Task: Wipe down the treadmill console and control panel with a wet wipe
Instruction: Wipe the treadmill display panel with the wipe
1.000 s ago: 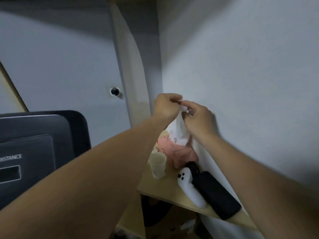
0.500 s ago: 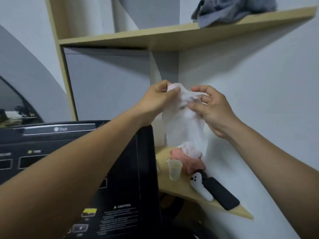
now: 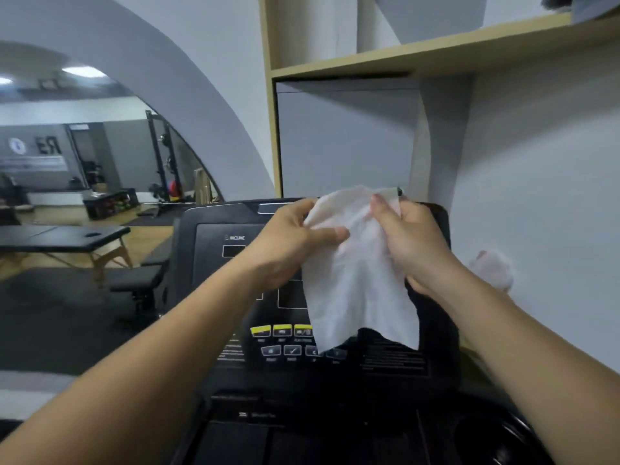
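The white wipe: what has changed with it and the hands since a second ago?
The wipe was carried left, from above the side shelf to in front of the treadmill console, and opened from a bunch into a hanging sheet. Unchanged: the left hand and right hand both still hold its top.

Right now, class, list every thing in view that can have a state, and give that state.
White wet wipe: unfolded, hanging, held up by both hands.
Left hand: pinches the wipe's upper left edge.
Right hand: grips the wipe's upper right edge.
Black treadmill console: display windows dark, partly hidden behind the wipe.
Black padded table: unfolded, standing on wooden legs.
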{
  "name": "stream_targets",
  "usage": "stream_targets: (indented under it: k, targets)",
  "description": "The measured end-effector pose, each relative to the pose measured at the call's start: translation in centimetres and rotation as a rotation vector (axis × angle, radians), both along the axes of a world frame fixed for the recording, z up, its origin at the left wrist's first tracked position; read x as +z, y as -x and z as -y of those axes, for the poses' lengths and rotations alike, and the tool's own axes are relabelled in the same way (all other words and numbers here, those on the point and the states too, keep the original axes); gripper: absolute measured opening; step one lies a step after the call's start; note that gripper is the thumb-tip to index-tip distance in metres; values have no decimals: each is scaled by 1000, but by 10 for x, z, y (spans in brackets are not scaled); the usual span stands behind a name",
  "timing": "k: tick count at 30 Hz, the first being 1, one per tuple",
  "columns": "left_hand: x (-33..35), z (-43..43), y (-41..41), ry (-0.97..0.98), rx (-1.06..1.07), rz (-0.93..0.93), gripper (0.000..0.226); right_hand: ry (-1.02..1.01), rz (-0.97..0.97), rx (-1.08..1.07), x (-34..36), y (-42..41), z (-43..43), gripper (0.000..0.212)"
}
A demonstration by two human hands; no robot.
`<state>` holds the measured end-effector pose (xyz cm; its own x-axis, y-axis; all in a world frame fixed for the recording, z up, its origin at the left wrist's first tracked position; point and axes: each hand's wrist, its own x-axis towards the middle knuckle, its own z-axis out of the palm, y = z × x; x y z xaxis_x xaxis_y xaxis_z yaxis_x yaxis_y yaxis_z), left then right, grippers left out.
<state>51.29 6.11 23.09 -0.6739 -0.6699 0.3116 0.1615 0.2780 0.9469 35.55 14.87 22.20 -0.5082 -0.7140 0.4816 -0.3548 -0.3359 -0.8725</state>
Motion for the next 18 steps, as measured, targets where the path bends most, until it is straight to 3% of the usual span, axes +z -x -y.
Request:
stream_targets:
  k: [4, 7, 9, 14, 18]
  targets:
    - [-34, 19, -45, 313, 349, 113, 15, -84, -273, -88, -32, -18, 14, 17]
    - [-42, 40, -64, 445, 504, 146, 34, -184, -447, -161, -41, -29, 28, 19]
    - [-40, 55, -67, 485, 577, 149, 34, -216, -506, -240, -38, -31, 42, 18]
    - [-34, 81, -48, 573, 744, 168, 15, -306, -555, -441, -16, -26, 74, 10]
    - [-44, 98, -36, 804, 898, 309, 17, -251, -326, -465, -7, -24, 92, 14]
